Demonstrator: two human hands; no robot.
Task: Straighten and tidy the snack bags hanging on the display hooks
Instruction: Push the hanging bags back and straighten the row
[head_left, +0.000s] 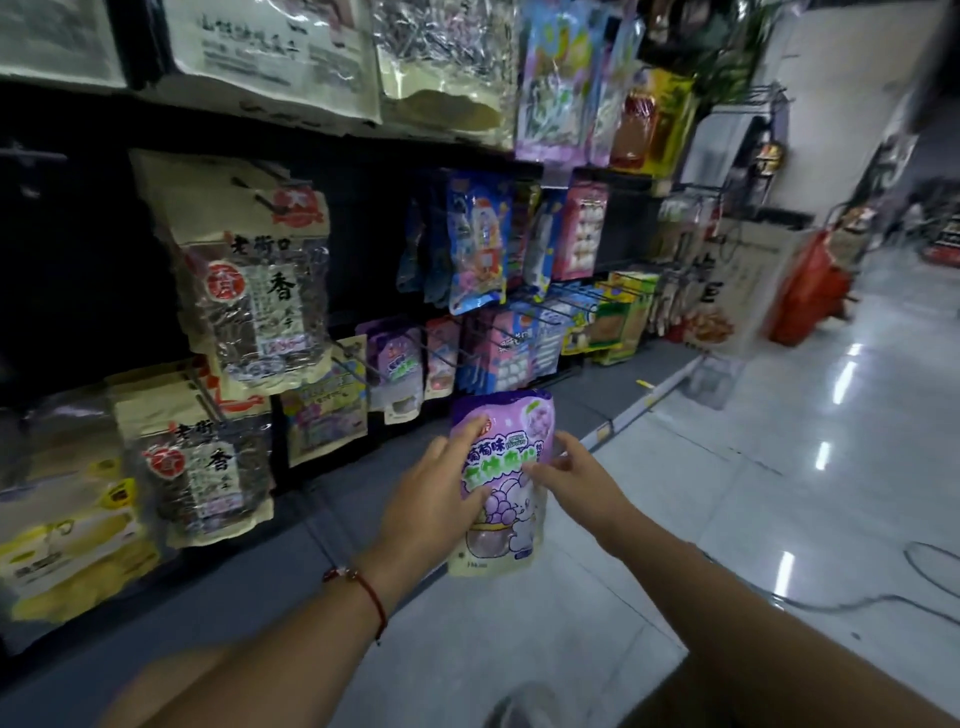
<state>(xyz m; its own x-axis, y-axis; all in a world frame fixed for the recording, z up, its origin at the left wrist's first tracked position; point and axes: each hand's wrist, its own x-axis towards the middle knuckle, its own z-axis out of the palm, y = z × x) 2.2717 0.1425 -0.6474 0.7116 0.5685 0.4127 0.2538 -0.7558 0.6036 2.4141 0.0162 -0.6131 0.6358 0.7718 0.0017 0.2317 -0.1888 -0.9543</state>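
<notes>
The snack bags are hanging in rows on a dark shop rack, and one purple bag (500, 478) is sitting in two hands, out in front of the rack and above the shiny floor (727, 467). Far left, yellow bags (67, 545) are hanging low. Next to them, two tan seed bags (249, 280) with dark seeds are hanging, one above the other. More to the right, small purple bags (395, 364) are hanging on thin wire hooks (358, 364). Above them a blue bag (478, 244) is hanging a little crooked.

The left hand (436, 499) is holding the left edge of the purple bag, with its fingers (467, 431) lying on the front and the thumb curling round lower down. A red string bracelet (363, 592) is sitting on that wrist. The right hand (576, 473) is gripping the right edge of the same bag, its fingers bent onto the front. The bag is standing upright between both hands.

Far right, a red thing (810, 286) is standing on the floor.
</notes>
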